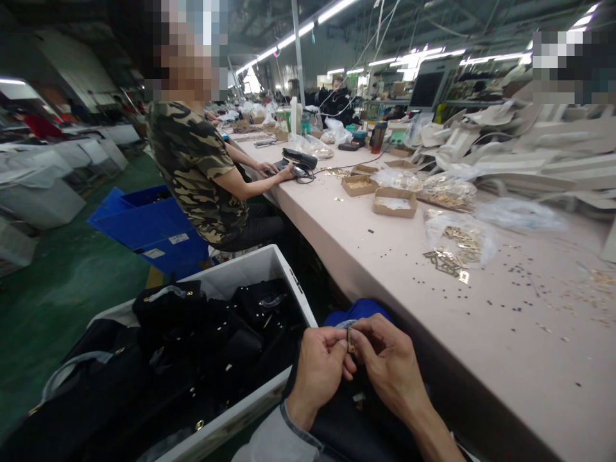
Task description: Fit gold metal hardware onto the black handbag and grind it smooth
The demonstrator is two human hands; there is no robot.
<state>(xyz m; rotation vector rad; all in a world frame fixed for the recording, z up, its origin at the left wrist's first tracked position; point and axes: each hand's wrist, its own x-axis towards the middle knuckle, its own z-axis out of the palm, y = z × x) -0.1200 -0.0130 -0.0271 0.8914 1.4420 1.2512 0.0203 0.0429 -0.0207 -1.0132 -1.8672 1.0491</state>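
Observation:
Over my lap, both hands meet on a small gold-coloured metal plate [351,340], which stands on edge between the fingertips. My left hand [323,362] is closed, pinching it from the left between thumb and fingers. From the other side my right hand [389,359] is closed on it too, with bent thumb and index finger. Below them lies a black bag [370,427] across my lap, partly covered by my hands and forearms. A small shiny piece [359,399] shows on it. Fingers hide part of the plate.
A white bin [291,282] of black bags stands at left. On the table [346,250] lie gold plates [447,263], small black bits and cardboard boxes [394,202]. A co-worker in a camouflage shirt [192,167] handles a dark item [298,160] beyond a blue bin [158,237].

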